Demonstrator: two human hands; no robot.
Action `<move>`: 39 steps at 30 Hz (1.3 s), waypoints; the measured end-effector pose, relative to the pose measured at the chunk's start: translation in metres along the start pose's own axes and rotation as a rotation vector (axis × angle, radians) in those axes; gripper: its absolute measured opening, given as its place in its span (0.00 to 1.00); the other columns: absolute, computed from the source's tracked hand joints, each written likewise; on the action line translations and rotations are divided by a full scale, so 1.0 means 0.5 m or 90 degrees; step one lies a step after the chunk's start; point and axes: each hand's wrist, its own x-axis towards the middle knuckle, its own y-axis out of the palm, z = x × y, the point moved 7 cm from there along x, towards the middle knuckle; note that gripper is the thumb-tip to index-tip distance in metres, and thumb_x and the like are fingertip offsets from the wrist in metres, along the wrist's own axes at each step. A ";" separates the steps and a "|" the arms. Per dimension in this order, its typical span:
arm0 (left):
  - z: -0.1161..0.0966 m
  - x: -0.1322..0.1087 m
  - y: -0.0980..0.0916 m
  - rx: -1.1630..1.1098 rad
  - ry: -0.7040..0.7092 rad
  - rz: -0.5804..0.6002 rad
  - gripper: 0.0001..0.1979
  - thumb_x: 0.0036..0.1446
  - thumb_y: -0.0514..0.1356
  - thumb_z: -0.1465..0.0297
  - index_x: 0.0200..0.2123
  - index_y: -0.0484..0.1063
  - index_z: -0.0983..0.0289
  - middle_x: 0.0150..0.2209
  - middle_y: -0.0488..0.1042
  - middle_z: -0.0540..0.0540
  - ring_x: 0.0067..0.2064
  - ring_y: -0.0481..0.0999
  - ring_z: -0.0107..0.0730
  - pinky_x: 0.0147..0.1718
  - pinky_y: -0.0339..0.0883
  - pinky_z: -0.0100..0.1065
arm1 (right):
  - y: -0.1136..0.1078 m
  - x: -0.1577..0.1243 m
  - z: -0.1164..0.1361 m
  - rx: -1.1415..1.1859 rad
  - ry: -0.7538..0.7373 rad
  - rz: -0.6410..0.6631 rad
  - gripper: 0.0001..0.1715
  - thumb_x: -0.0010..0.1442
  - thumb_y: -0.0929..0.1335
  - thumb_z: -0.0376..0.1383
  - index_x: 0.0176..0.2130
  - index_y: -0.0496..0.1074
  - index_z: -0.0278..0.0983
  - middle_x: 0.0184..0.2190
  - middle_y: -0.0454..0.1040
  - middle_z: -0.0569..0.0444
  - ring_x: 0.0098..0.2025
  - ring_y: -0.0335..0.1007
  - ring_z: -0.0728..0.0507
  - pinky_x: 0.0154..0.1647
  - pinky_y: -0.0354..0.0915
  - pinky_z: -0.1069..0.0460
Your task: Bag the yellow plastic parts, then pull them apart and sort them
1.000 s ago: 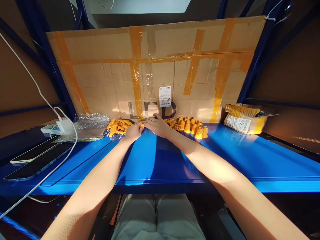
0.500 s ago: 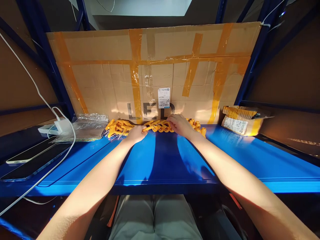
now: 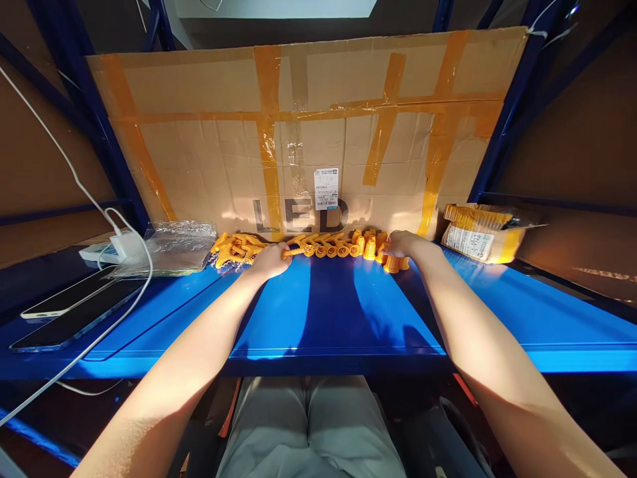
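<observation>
My left hand [image 3: 273, 261] is closed on a slim orange plastic piece [image 3: 294, 251], which sticks out to the right from its fingertips. Left of it lies a loose heap of branching orange pieces [image 3: 237, 248]. In the middle, several orange pieces [image 3: 332, 251] lie side by side in a row, their round ends facing me. Further right, several orange cup-shaped pieces [image 3: 369, 247] stand upright in a cluster. My right hand [image 3: 404, 244] is at that cluster's right side, fingers bent around an orange cup-shaped piece, which the hand partly hides.
A taped cardboard sheet [image 3: 219, 153] stands behind the blue shelf [image 3: 328, 312]. Left are two phones [image 3: 74, 322], a white charger [image 3: 124, 245] with a cable and clear plastic packaging [image 3: 172, 245]. A torn, taped package [image 3: 482, 236] sits at right.
My right hand has moved right, from the row of round-ended pieces to the upright cup-shaped ones. My left hand stays nearly in place with its piece. The view has tilted slightly.
</observation>
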 end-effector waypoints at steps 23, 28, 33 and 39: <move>-0.008 0.001 0.010 0.006 0.054 0.013 0.16 0.52 0.58 0.68 0.45 0.75 0.60 0.40 0.79 0.54 0.38 0.77 0.39 0.31 0.64 0.31 | 0.088 -0.022 0.186 0.059 -0.293 -0.029 0.11 0.53 0.72 0.29 0.38 0.70 0.34 0.42 0.75 0.45 0.45 0.72 0.38 0.41 0.63 0.50; -0.017 -0.001 0.019 0.019 0.089 0.053 0.15 0.53 0.58 0.70 0.45 0.75 0.61 0.43 0.79 0.54 0.43 0.77 0.39 0.33 0.65 0.31 | 0.093 -0.033 0.209 0.013 -0.372 -0.031 0.14 0.54 0.71 0.27 0.43 0.74 0.35 0.47 0.75 0.43 0.52 0.71 0.36 0.49 0.64 0.49; -0.019 -0.005 0.019 0.015 0.084 0.078 0.15 0.53 0.58 0.71 0.45 0.75 0.61 0.45 0.79 0.54 0.45 0.77 0.40 0.34 0.66 0.31 | 0.102 -0.035 0.216 0.057 -0.403 -0.001 0.16 0.57 0.72 0.31 0.47 0.75 0.34 0.51 0.76 0.42 0.53 0.72 0.35 0.51 0.65 0.47; -0.024 -0.006 0.018 0.020 0.088 0.036 0.15 0.55 0.58 0.66 0.45 0.75 0.59 0.43 0.80 0.54 0.45 0.78 0.41 0.37 0.68 0.32 | 0.089 -0.057 0.234 0.106 -0.441 0.002 0.16 0.62 0.70 0.38 0.47 0.76 0.33 0.47 0.78 0.43 0.50 0.74 0.36 0.49 0.66 0.48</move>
